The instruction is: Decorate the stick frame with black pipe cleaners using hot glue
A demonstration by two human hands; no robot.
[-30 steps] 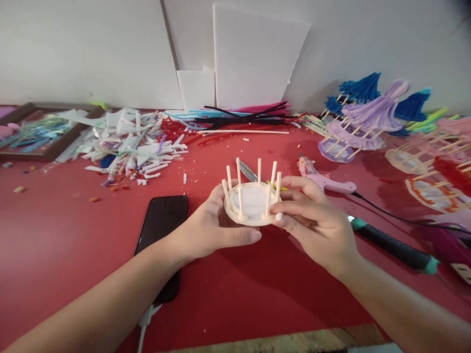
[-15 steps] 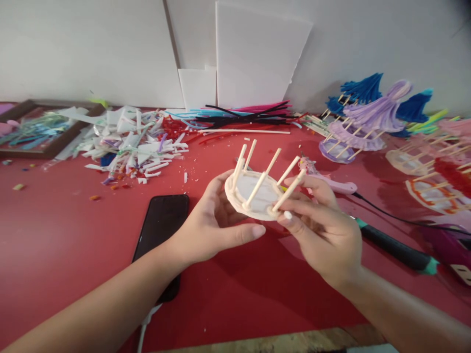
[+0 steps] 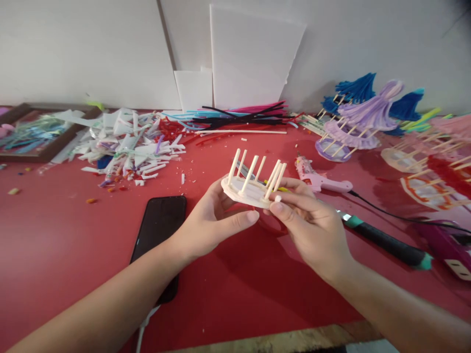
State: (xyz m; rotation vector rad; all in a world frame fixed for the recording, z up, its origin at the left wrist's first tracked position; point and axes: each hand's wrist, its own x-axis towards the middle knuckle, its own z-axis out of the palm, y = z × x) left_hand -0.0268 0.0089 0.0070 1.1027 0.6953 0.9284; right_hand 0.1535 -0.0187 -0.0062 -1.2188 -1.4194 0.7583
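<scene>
Between my hands, above the red table, is a small round white base point(image 3: 253, 191) with a pale rim and several short wooden sticks point(image 3: 249, 174) standing up from it. My left hand point(image 3: 217, 218) supports its left side, with the fingers behind and beneath it and the thumb stretched out in front, off the rim. At the right edge, my right hand point(image 3: 309, 220) pinches the base, thumb in front and fingers behind. A small white bit shows by the right thumb tip; I cannot tell whether it is the nail or a scrap.
A phone point(image 3: 158, 235) lies left of my hands. To the right are a pink glue gun point(image 3: 324, 181) with its cord and a black-and-green handled tool point(image 3: 390, 242). White scraps point(image 3: 128, 142), pipe cleaners point(image 3: 239, 117) and finished purple carousel-like models point(image 3: 353, 127) line the back.
The base has tipped to a flatter, more edge-on angle, so its sticks now stand more upright. Both hands turned with it, and the right hand shifted slightly left.
</scene>
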